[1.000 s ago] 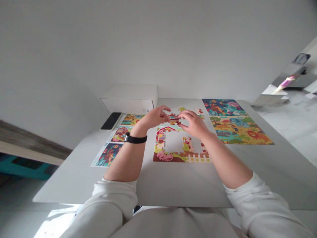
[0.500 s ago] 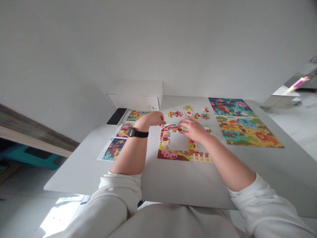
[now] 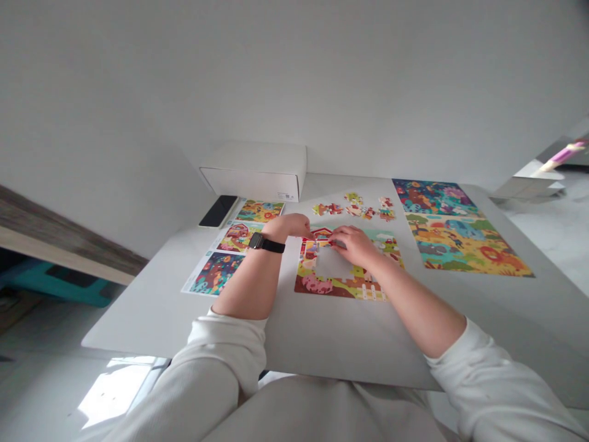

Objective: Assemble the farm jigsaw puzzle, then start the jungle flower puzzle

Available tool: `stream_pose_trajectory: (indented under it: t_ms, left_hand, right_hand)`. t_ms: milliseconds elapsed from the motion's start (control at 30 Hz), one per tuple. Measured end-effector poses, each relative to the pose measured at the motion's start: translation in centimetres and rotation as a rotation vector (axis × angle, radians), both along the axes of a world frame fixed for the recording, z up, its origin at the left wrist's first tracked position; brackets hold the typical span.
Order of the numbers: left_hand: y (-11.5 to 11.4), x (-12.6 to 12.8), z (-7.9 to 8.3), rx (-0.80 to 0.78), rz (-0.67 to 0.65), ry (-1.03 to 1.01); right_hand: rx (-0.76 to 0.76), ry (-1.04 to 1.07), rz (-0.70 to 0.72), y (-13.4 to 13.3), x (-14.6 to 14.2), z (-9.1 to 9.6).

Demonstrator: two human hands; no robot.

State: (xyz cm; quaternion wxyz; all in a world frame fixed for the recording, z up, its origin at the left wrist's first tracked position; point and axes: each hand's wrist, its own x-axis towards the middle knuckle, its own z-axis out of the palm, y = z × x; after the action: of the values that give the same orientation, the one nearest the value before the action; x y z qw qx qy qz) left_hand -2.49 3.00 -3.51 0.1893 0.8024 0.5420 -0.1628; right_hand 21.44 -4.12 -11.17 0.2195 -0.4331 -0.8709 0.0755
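Note:
A partly built farm puzzle (image 3: 343, 283) with a red barn and a bare gap in its middle lies on the white table (image 3: 331, 337). My right hand (image 3: 353, 244) rests on its upper edge, fingers curled and pressing a red barn piece (image 3: 322, 234) into place. My left hand (image 3: 291, 227), a black watch on its wrist, sits at the puzzle's top left corner with fingers curled on the table edge of the puzzle. Several loose pieces (image 3: 354, 210) lie just beyond.
Two finished puzzles (image 3: 453, 230) lie at the right. A picture sheet (image 3: 230, 245), a black phone (image 3: 219, 211) and a white box (image 3: 255, 170) are at the left and back. A wall stands behind the table.
Both hands came down from above the table, where they held a piece together, onto the puzzle's top edge. The piece now lies by the barn roof.

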Motion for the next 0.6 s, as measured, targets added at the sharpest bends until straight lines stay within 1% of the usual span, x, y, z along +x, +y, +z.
stream_pose_trajectory:
  t_ms: [200,467,600]
  left_hand:
    - [0.28,0.06,-0.47,0.001,0.017,-0.025]
    - [0.01,0.49,-0.55,0.029,0.015,-0.022]
    - [0.03,0.99,-0.74,0.042,-0.016,0.013]
  right_hand:
    - [-0.016,-0.024,-0.013,-0.02,-0.35,-0.2]
    - [-0.018,-0.054,-0.027,0.0,-0.55,-0.23]
    - [-0.019,-0.046,-0.032,0.03,-0.61,-0.34]
